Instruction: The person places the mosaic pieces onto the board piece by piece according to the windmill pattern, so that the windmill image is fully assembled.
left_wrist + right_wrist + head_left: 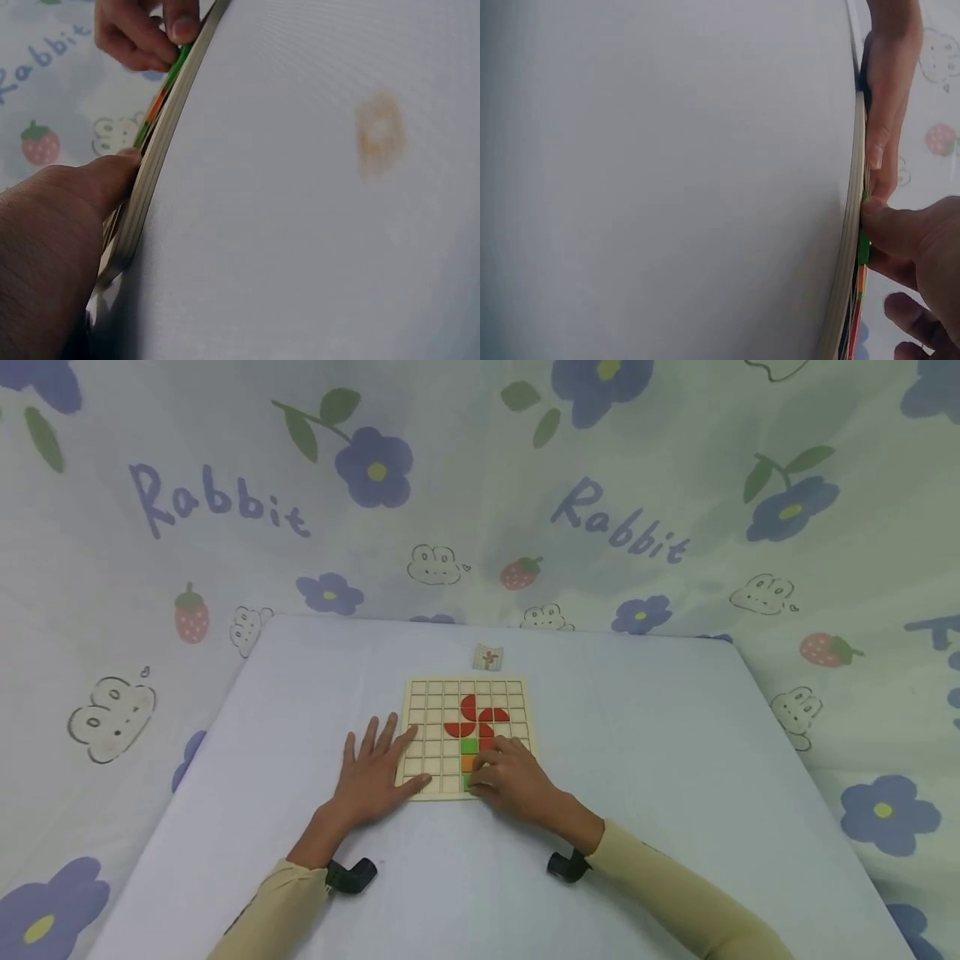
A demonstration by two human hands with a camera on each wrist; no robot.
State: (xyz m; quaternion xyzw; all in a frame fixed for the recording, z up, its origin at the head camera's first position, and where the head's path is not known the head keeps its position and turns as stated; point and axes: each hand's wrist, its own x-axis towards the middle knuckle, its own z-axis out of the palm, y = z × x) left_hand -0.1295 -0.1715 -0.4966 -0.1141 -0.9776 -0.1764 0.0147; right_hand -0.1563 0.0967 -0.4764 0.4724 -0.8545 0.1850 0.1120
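A square wooden grid board [435, 700] lies on the table. My left hand [367, 783] rests flat with spread fingers at its left side, thumb and index finger on the board. My right hand [519, 783] pinches a green square tile [864, 246] between thumb and fingers at the board's near edge. Above that tile in the same column are an orange tile [467, 763] and another green tile [468, 746]. Several red curved pieces [460, 729] form a pinwheel in the middle cells. The right fingers partly cover a red piece [486, 743] and the lower right cells.
A small card [488, 657] with a red pinwheel picture lies just beyond the board. White cloth covers the table [637, 735]. A printed curtain [465, 468] hangs behind and at both sides. Black wrist mounts [352, 876] are strapped near both cuffs.
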